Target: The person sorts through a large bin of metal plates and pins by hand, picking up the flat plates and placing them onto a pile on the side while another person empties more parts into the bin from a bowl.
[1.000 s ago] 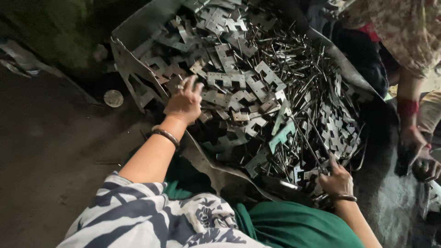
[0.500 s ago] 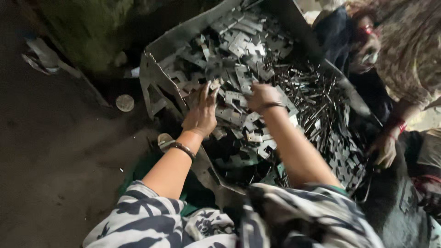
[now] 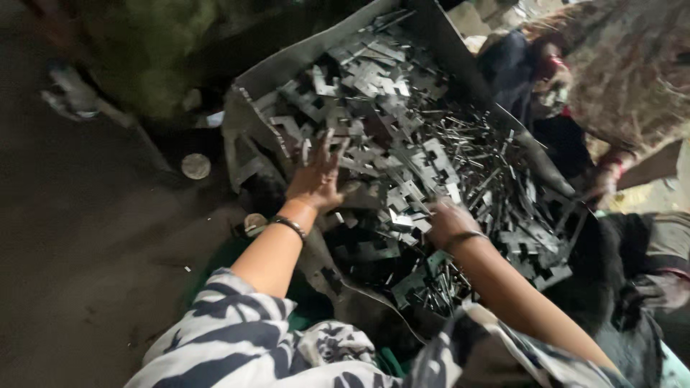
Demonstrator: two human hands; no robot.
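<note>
We see 2 hands in 1 metal tray [image 3: 253, 79] of flat metal pieces [image 3: 374, 79] and thin rods [image 3: 489, 179], too many to count. Left hand [image 3: 316, 179], centre of frame, lies flat with fingers spread on the pieces, gripping nothing. Right hand [image 3: 447, 221], right of centre, is curled into the pile; we cannot tell its hold. 2 round lids [image 3: 195, 166] sit on the ground at left. Another person's hand [image 3: 600, 188] shows at right edge.

Dim light falls on a dark, dusty floor [image 3: 93, 237], scattered with debris.
</note>
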